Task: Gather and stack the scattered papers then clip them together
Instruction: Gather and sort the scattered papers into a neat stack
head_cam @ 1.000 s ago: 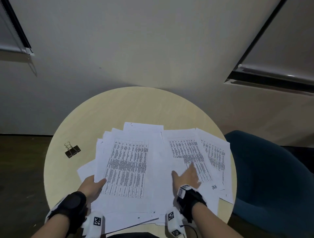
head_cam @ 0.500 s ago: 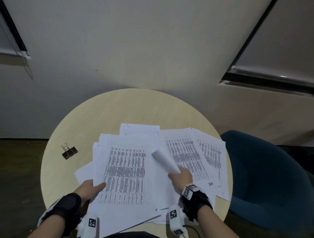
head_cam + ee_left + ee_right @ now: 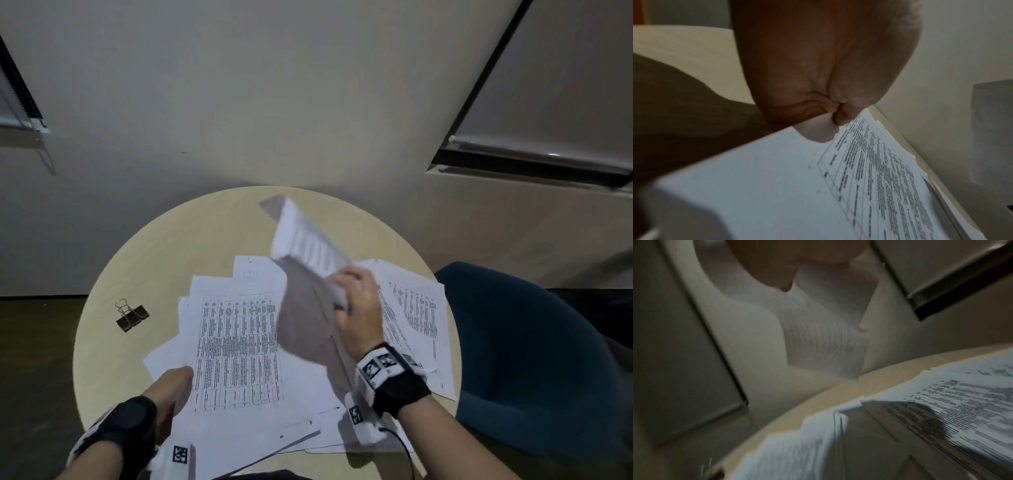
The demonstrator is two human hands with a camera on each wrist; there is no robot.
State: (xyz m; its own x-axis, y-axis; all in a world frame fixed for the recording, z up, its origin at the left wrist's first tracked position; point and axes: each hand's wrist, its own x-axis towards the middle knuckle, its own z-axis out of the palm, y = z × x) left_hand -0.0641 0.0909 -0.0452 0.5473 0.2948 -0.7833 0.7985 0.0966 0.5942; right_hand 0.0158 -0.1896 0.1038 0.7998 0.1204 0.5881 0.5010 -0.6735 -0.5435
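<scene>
**One sheet in the air, the pile held**

The work in hand was gathering scattered printouts into one pile. The right hand (image 3: 356, 301) gripped a sheet (image 3: 308, 246), fingers curled round its lower edge. It held the sheet, bent and blurred, in the air over the middle of the table (image 3: 191, 246). The left hand (image 3: 171, 387) pinched the near left edge of the pile (image 3: 236, 342) between thumb and finger, and the left wrist view showed that pinch plainly. The pile lay ragged, its sheets fanned out of line. More loose sheets (image 3: 418, 308) lay spread to its right, partly under the right wrist. A clip (image 3: 132, 314) sat apart on the bare wood to the left, untouched.

By my judgement this was the carry stage of a single pick. The next move called for bringing the sheet across and laying it flat on the pile, edges matched, while the left hand steadied the stack against sliding. Squaring and clipping looked some way off.
</scene>
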